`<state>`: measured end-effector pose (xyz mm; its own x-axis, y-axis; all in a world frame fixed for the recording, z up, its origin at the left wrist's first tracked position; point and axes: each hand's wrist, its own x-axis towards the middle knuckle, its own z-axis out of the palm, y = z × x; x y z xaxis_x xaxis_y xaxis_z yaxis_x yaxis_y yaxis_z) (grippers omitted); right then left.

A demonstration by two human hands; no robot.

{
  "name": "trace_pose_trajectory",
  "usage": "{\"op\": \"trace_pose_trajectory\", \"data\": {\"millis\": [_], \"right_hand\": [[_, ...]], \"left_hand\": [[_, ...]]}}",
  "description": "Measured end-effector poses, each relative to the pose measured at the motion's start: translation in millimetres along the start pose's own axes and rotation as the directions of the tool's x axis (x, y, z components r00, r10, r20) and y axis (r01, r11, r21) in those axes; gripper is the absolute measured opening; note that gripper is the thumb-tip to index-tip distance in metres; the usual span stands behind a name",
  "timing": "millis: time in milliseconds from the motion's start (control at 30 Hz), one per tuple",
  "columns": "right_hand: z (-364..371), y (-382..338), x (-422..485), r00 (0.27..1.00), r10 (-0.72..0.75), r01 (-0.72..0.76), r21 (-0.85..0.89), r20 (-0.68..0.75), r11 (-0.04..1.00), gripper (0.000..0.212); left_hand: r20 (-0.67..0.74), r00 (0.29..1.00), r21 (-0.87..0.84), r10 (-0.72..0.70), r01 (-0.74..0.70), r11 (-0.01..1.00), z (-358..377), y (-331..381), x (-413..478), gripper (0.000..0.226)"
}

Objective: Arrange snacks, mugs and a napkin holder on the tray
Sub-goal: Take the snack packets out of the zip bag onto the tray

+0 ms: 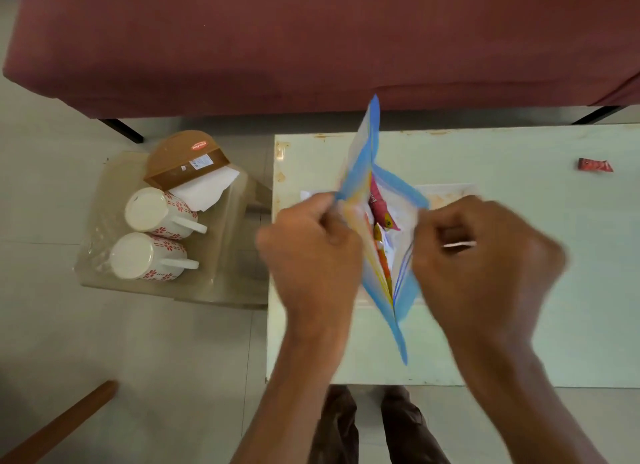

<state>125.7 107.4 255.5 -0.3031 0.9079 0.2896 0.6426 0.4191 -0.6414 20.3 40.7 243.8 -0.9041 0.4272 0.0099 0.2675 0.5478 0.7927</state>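
While the left hand (311,248) and right hand (485,252) each pinch one side of a blue-edged bag (360,151), pulling its mouth apart above the worktop (519,290), snack packets (379,207) show inside. Beside the worktop, two mugs (159,214) lie on their sides on a translucent tray (221,273), next to the napkin holder (183,158).

A red oval sticker (199,146) on the brown napkin holder (173,165) is carrying white brand lettering, too small to read surely; just below it on the holder a white printed label (201,161) is showing illegible print. Well right of the holder, a pink packet (377,205) is bearing blurred lettering
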Motion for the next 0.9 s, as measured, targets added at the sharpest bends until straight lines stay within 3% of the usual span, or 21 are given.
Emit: {"op": "trace_pose_trajectory", "data": {"millis": [167, 533, 733, 833, 900], "right_hand": [[-22.3, 28.1, 14.7, 0.966, 0.224, -0.234, 0.072, 0.13, 0.969, 0.016], [-37.8, 47.1, 23.8, 0.935, 0.331, -0.341, 0.064, 0.129, 0.938, 0.014], [-40.4, 40.3, 23.6, 0.956, 0.232, -0.239, 0.022, 0.183, 0.971, 0.01], [-46.7, 30.0, 17.6, 0.991, -0.019, 0.025, -0.043, 0.13, 0.999, 0.012], [-46.6, 16.0, 12.8, 0.973, -0.186, 0.191, -0.023, 0.139, 0.981, 0.007]], "left_hand": [[0.068, 0.998, -0.013, -0.006, 0.007, 1.0, -15.3, -16.0, 15.8, 0.016], [0.059, 0.995, 0.033, -0.078, 0.076, 0.997, -42.1, -30.6, 48.1, 0.016], [0.12, 0.993, 0.008, -0.022, 0.021, 1.0, -42.4, -3.7, 26.4, 0.01], [0.148, 0.988, -0.007, 0.045, -0.045, 0.999, -42.5, 11.9, 11.2, 0.012], [0.15, 0.987, -0.025, 0.061, -0.058, 0.998, -43.0, 17.6, 1.9, 0.013]]}}
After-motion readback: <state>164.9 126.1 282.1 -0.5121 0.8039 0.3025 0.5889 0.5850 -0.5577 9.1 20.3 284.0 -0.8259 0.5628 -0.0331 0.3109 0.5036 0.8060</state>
